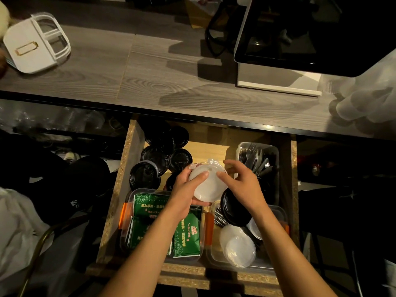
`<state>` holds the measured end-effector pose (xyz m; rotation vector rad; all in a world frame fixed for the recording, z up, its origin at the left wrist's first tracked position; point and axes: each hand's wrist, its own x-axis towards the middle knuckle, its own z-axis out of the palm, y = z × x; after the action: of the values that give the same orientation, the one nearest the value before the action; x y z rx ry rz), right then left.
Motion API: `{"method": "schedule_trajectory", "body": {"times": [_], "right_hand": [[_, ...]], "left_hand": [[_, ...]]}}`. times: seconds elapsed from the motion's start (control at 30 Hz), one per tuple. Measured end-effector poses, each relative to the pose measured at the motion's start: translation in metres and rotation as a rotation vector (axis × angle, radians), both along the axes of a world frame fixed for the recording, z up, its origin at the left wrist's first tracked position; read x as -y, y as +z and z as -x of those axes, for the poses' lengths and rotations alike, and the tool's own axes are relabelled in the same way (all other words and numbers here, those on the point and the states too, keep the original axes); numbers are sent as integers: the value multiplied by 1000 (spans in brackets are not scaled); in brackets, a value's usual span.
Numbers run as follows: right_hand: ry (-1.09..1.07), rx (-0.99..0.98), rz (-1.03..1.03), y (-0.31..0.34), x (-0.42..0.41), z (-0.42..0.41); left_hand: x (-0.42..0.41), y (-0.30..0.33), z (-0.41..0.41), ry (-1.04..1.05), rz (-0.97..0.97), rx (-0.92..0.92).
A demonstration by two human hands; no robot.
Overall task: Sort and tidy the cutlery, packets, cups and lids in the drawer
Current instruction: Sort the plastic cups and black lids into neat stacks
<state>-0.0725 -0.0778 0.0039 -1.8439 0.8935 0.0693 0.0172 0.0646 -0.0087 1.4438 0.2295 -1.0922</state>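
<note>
Head view: left hand (184,189) curls its grip round clear lids (206,185) above the drawer (120,189) middle; right hand (242,183), fingers loosely bent, touches their near-right edge. More clear lids (239,245) lie down-right, nearer the right hand.

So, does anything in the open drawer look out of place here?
Yes: black lids lie loose and overlapping at the drawer's back left, and the front right tub mixes black and clear lids with cutlery.

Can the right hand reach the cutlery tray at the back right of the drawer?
Probably yes. The right hand hovers just beside the cutlery tray, which is open on top, with nothing between them.
</note>
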Motion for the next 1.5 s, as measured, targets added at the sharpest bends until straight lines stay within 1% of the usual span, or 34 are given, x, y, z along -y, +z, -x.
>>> {"method": "schedule_trajectory", "body": {"times": [0.1, 0.2, 0.33, 0.43, 0.57, 0.73, 0.87, 0.93, 1.07, 1.13, 1.17, 1.27, 1.3, 1.37, 1.5], "right_hand": [[-73, 63, 142, -1, -6, -3], [-136, 25, 218, -3, -11, -3], [-212, -21, 168, 0, -10, -5], [-252, -52, 170, 5, -11, -6], [-300, -51, 81, 8, -12, -8], [-220, -93, 127, 7, -12, -8], [-42, -157, 309, 12, -10, -6], [-9, -161, 327, 13, -9, -5], [-6, -161, 267, 12, -6, -6], [-34, -135, 177, 9, -1, -7], [-54, -117, 74, 9, 2, -7], [-92, -49, -443, 7, 8, -6], [-85, -31, -549, 5, 9, -6], [-63, -14, -564, -1, 10, -6], [-60, 4, -478, -13, 5, -8]], "left_hand": [[1, 0, -2, 19, 4, -12], [4, 2, -1, 66, 10, -47], [5, 0, 3, 141, 18, -73], [8, 0, 7, 180, 28, -67], [11, 4, 9, 226, 65, -89], [9, 3, 9, 198, 15, -90], [7, 5, 5, 125, -17, -101], [6, 4, 4, 100, -39, -51], [5, 5, 5, 65, -83, 33], [5, 7, 4, 50, -86, 45], [5, 7, 4, 45, -85, 43], [5, 7, 2, 30, -87, 20], [5, 7, 2, 27, -89, 8], [4, 7, 3, 25, -89, -9], [0, 3, 1, 11, -89, -50]]}}
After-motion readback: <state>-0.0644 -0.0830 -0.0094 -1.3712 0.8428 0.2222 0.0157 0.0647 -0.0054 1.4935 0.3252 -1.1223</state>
